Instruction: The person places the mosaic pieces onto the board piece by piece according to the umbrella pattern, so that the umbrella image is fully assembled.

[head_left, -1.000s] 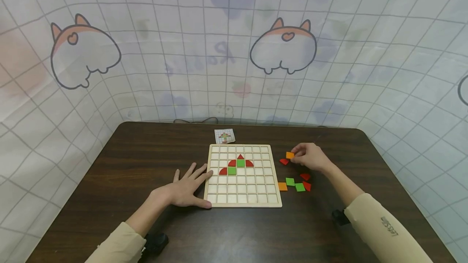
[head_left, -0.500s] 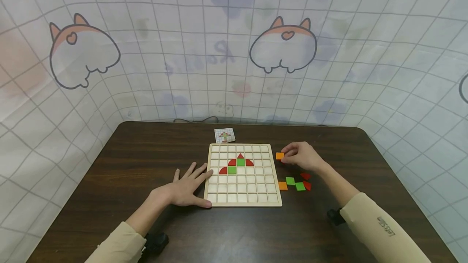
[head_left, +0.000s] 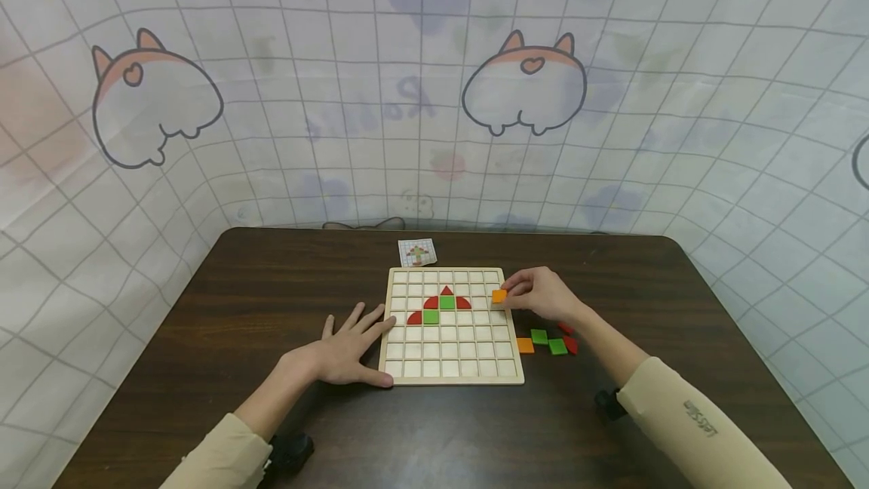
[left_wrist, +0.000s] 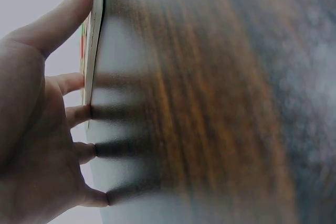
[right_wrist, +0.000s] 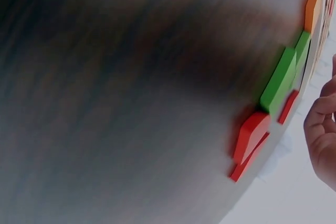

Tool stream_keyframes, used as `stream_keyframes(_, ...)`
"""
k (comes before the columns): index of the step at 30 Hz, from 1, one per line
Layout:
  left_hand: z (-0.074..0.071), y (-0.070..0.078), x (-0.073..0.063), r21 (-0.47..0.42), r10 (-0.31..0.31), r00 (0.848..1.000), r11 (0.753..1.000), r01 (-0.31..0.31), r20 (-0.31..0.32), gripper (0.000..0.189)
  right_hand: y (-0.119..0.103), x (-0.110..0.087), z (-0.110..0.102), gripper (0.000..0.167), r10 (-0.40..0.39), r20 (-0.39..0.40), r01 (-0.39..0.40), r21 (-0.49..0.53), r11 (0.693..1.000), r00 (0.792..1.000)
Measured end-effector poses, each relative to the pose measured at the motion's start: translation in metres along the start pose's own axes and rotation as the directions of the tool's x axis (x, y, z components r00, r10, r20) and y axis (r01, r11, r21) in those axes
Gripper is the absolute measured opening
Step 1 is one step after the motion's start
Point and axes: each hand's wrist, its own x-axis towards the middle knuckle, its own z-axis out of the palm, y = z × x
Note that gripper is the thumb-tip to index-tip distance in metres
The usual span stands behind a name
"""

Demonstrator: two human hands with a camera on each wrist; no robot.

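A light wooden grid board (head_left: pixel 450 370) lies on the dark table. Red and green tiles fill several of its upper cells, among them a green square tile (head_left: pixel 446 302) and a red triangle tile (head_left: pixel 446 291). My right hand (head_left: pixel 545 295) pinches an orange square tile (head_left: pixel 498 296) between thumb and fingers, over the board's right edge. With fingers spread, my left hand (head_left: pixel 348 349) rests along the board's left side, thumb (left_wrist: pixel 68 22) and some fingertips at its edge in the left wrist view.
Right of the board lie an orange square tile (head_left: pixel 526 345), two green square tiles (head_left: pixel 557 346) and red tiles (right_wrist: pixel 251 137). A small pattern card (head_left: pixel 417 253) sits behind the board. A patterned cloth (head_left: pixel 434 96) hangs around the table's back and sides.
My right hand has carried the orange square tile leftward from the table beside the board to above its right columns. The left hand has stayed in place.
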Motion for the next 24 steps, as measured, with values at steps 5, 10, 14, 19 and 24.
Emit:
stream_keyframes(5, 0.001, 0.001, -0.001, -0.002, 0.000, 1.000, 1.000, 0.000, -0.004, 0.103, -0.009, 0.003, 0.010, 0.029, -0.018, 0.030, 0.019, -0.007, 1.000, 0.999)
stream_keyframes(10, 0.000, 0.000, -0.001, -0.005, 0.000, 1.000, 1.000, 0.000, -0.007, 0.103, -0.015, 0.008, 0.019, 0.026, -0.030, 0.054, 0.031, -0.027, 0.999, 0.998)
stream_keyframes(14, 0.000, 0.000, -0.001, -0.008, 0.001, 1.000, 1.000, -0.001, -0.008, 0.103, -0.020, 0.012, 0.027, 0.024, -0.033, 0.064, 0.036, -0.046, 0.998, 0.997)
stream_keyframes(19, 0.000, 0.001, -0.001, -0.013, 0.002, 1.000, 1.000, -0.002, -0.010, 0.103, -0.026, 0.015, 0.035, 0.024, -0.066, 0.087, 0.071, -0.059, 0.996, 0.994)
stream_keyframes(24, 0.000, 0.001, -0.001, -0.011, 0.000, 1.000, 1.000, 0.000, -0.009, 0.103, -0.033, 0.016, 0.043, 0.029, -0.083, 0.105, 0.087, -0.042, 0.995, 0.991)
